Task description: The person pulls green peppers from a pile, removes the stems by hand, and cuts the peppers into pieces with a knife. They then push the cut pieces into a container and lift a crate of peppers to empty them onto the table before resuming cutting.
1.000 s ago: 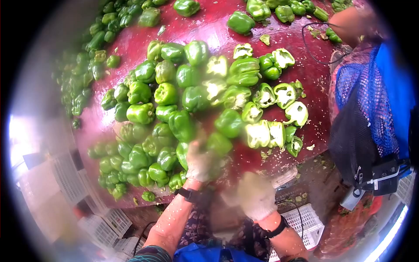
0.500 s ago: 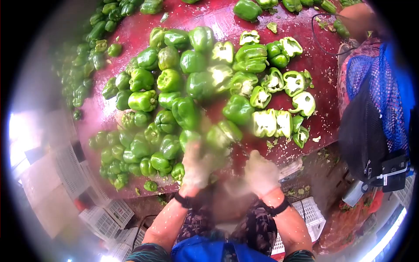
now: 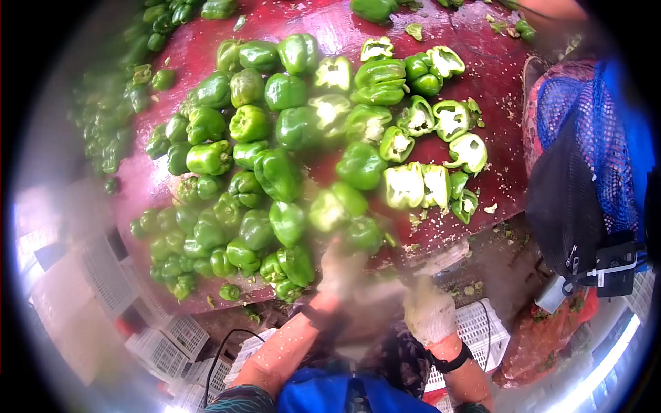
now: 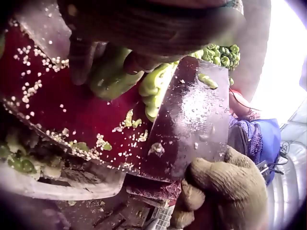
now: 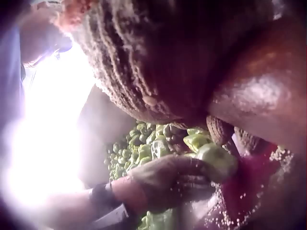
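Green peppers in rows, whole [image 3: 277,174] and cut [image 3: 404,186], lie on the red table [image 3: 496,172]. The left hand [image 3: 341,275] is blurred in the head view, at the near edge by a green pepper [image 3: 363,234]. In the right wrist view, the gloved left hand [image 5: 168,179] holds that pepper [image 5: 218,162]. Fingers wrap the pepper [image 4: 111,76] in the left wrist view, left of a broad, wet metal blade [image 4: 189,115]. The gloved right hand [image 4: 228,187] grips the blade's tool with curled fingers. From above, the right hand [image 3: 430,313] shows just off the table edge.
Pale seeds and scraps [image 4: 53,134] dot the table's near edge. White crates [image 3: 478,330] stand below on the floor. At right are a blue mesh bag [image 3: 575,117] and another person's arm [image 3: 551,10]. More peppers [image 3: 103,131] pile at far left.
The left hand has shifted rightward and nearer the body, with a pepper now at its fingertips. The right hand has drawn back slightly. The head view has shifted a little.
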`<state>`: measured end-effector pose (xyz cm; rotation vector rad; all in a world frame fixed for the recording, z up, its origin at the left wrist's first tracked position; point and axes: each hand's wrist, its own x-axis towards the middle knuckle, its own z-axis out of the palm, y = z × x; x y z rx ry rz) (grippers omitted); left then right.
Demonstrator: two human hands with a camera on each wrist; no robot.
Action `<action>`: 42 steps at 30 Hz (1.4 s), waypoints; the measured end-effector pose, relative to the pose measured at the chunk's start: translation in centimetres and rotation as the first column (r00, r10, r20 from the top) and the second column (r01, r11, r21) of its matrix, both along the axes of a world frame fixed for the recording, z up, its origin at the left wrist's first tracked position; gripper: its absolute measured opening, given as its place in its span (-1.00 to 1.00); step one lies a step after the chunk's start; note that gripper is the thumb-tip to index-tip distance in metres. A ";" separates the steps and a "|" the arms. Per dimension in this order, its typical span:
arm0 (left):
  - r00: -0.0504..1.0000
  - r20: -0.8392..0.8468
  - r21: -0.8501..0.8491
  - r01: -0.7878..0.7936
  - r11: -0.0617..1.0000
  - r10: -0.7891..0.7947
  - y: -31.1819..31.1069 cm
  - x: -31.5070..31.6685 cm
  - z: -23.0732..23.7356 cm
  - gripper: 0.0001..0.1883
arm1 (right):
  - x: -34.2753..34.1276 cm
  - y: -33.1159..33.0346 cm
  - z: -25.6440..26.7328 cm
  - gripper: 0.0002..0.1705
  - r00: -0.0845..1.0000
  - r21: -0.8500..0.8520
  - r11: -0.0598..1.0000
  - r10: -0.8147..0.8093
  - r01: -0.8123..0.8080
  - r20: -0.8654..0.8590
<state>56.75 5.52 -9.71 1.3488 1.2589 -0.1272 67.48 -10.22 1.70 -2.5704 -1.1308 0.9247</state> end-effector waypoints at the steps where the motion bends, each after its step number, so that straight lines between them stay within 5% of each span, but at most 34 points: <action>1: 1.000 0.001 -0.010 -0.002 1.000 0.002 0.0 0.4 0.2 -0.48 | -0.2 -0.4 0.1 -0.81 1.000 -0.011 0.999 0.031 -0.031 0.002; 6: 0.997 -0.025 -0.033 0.065 0.997 -0.066 1.1 2.3 2.0 -0.51 | 0.0 1.1 2.9 -0.87 0.997 -0.032 0.999 0.035 -0.033 0.073; 9: 0.992 -0.022 0.053 0.124 0.991 -0.123 1.2 2.2 2.1 -0.55 | -3.3 -1.4 -6.7 -0.78 0.993 -0.163 0.987 -0.017 -0.002 -0.115; 10: 0.998 -0.021 0.018 0.065 0.998 -0.065 1.1 2.3 2.0 -0.54 | -0.6 2.7 -4.0 -0.75 0.974 -0.295 0.954 -0.109 0.046 -0.199; 12: 0.998 -0.023 -0.030 -0.062 0.998 0.061 1.7 2.5 1.4 -0.53 | 0.4 5.2 -4.8 -0.74 0.968 -0.284 0.956 -0.133 0.068 -0.213; 14: 0.997 -0.010 -0.108 -0.082 0.991 0.082 1.8 2.2 2.0 -0.52 | -0.2 5.1 -4.5 -0.84 0.993 -0.218 0.976 -0.021 -0.005 -0.119; 18: 0.998 0.033 -0.080 -0.056 0.995 0.059 2.4 2.5 1.2 -0.51 | 0.1 5.9 -3.1 -0.82 0.987 -0.305 0.952 -0.053 0.003 -0.154; 26: 0.987 -0.157 0.003 -0.042 0.999 0.042 1.5 4.3 3.4 -0.53 | -1.1 3.9 -8.1 -0.80 0.999 -0.227 0.974 -0.026 0.018 -0.032; 29: 0.995 -0.095 0.065 0.005 0.998 0.001 1.3 3.9 1.8 -0.51 | -0.6 2.8 -7.5 -0.76 0.992 -0.162 0.985 -0.075 0.059 -0.098; 30: 0.983 -0.114 -0.127 -0.159 0.979 0.145 2.3 6.7 6.0 -0.52 | -0.9 2.3 -7.1 -0.75 0.994 -0.110 0.990 -0.097 0.090 -0.059; 33: 0.983 0.125 -0.173 -0.113 0.978 0.135 1.8 5.5 1.2 -0.51 | -0.6 0.1 -5.8 -0.79 0.990 -0.043 0.992 -0.122 0.119 -0.071; 34: 0.981 0.076 -0.275 -0.150 0.950 0.177 1.4 5.6 0.9 -0.52 | -0.5 -0.3 -5.4 -0.79 0.988 -0.014 0.990 -0.144 0.144 -0.051; 37: 1.000 -0.012 -0.243 0.021 0.970 -0.025 2.1 5.8 2.8 -0.54 | 0.8 0.3 -2.3 -0.78 0.970 -0.029 0.970 -0.242 0.241 -0.030; 40: 0.993 0.008 0.325 0.107 0.939 -0.116 2.8 1.0 3.3 -0.56 | 1.1 1.6 -0.2 -0.77 0.948 -0.005 0.952 -0.304 0.305 -0.095; 42: 0.985 -0.010 0.707 0.128 0.695 -0.171 5.6 -1.8 4.4 -0.58 | 0.1 1.2 -0.4 -0.77 0.985 0.030 0.989 -0.138 0.142 -0.107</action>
